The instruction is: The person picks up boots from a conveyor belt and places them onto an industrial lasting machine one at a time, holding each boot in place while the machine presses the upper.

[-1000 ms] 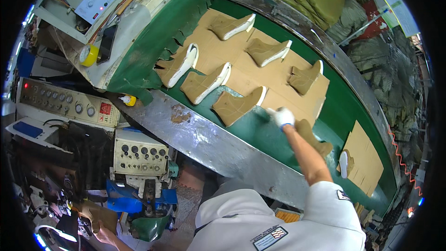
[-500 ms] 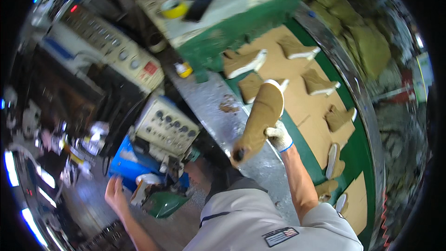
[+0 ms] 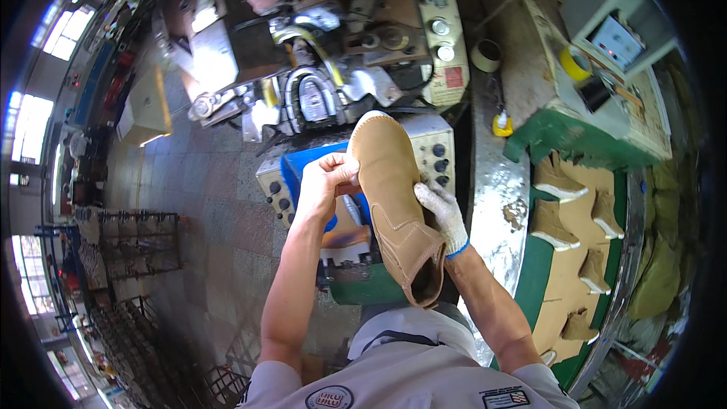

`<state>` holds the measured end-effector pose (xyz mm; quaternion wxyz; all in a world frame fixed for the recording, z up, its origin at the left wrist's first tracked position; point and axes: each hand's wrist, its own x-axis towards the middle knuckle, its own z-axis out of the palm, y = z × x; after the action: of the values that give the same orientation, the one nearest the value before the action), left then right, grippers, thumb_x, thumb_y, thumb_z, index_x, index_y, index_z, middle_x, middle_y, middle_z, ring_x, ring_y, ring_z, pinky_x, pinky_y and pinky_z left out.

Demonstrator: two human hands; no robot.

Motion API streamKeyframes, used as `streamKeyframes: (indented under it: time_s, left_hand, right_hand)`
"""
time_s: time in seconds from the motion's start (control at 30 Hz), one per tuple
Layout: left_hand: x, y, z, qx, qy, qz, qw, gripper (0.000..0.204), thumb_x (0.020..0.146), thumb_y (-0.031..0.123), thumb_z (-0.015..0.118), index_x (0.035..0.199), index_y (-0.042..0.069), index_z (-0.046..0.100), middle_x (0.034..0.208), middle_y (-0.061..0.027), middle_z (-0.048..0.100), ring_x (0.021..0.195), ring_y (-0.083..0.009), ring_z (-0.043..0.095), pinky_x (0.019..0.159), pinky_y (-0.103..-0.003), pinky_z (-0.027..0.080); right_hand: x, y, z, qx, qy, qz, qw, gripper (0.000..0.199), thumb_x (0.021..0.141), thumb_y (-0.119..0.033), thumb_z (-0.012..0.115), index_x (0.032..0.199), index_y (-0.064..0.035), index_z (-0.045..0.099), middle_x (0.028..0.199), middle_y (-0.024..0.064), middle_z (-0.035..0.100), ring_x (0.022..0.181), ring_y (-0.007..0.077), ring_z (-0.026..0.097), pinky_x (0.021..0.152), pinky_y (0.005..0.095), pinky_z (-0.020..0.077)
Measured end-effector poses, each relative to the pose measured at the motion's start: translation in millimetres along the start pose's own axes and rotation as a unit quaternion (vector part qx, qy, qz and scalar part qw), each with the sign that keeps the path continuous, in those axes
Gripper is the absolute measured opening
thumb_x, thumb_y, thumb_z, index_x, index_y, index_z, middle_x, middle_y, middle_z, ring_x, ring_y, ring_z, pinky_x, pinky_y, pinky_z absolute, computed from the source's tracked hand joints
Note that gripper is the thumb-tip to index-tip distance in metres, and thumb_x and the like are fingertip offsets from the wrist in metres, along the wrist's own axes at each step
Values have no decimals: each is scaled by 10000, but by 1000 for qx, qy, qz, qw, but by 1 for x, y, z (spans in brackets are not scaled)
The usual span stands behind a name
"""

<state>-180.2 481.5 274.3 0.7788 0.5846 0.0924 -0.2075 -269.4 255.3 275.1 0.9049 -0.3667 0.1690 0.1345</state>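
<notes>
A tan ankle boot [image 3: 388, 182] is held up in front of me, its toe pointing away and its open shaft toward my body. Stitching runs along the pale edge around its toe. My bare left hand [image 3: 330, 179] pinches the left edge of the boot near the toe, thumb and fingers together. On the opposite side, my right hand [image 3: 445, 213], in a white knit glove with a blue cuff, grips the boot around its middle; some of those fingers are hidden behind it. Just beyond the toe stands a metal machine with a horseshoe-shaped part [image 3: 314, 98].
Below the machine are a control panel with black knobs [image 3: 439, 153] and a green cover [image 3: 367, 284]. To the right, several tan boots [image 3: 556, 223] lie on cardboard over a green belt. A bench [image 3: 560, 125] carries yellow tape [image 3: 577, 63]. Metal racks [image 3: 129, 246] stand left.
The view has swung left toward the machine. The boot, held by my right hand alone before, is now upright in front of me, and my left hand has come in and taken hold of its edge.
</notes>
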Motion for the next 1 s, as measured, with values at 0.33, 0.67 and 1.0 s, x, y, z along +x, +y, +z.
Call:
streamKeyframes:
  time_s: [0.33,0.67,1.0]
  left_hand:
    - [21,35,-68,-160,162,136,964,472,850,-43,706,1307,-77,594,1214,-183,694,1092,-269,718,945,-374,611]
    - [18,-8,-61,-8,188,33,982,507,1070,352,573,1332,-80,612,1182,-101,705,958,-138,666,857,-292,536]
    - [20,-12,-61,-51,146,23,988,667,1100,542,430,1187,-70,681,1066,-119,739,928,-148,693,834,-304,546]
  right_hand:
    - [99,21,100,6,-29,-31,999,494,1006,-162,656,1439,45,540,1305,104,648,1129,168,629,979,301,512]
    - [141,66,100,-34,67,-73,995,336,1000,-198,695,1206,67,684,1135,116,712,998,190,677,886,334,554]
    - [143,66,100,-61,72,-82,992,483,941,-275,762,1243,94,683,1142,123,719,999,186,654,898,318,518]
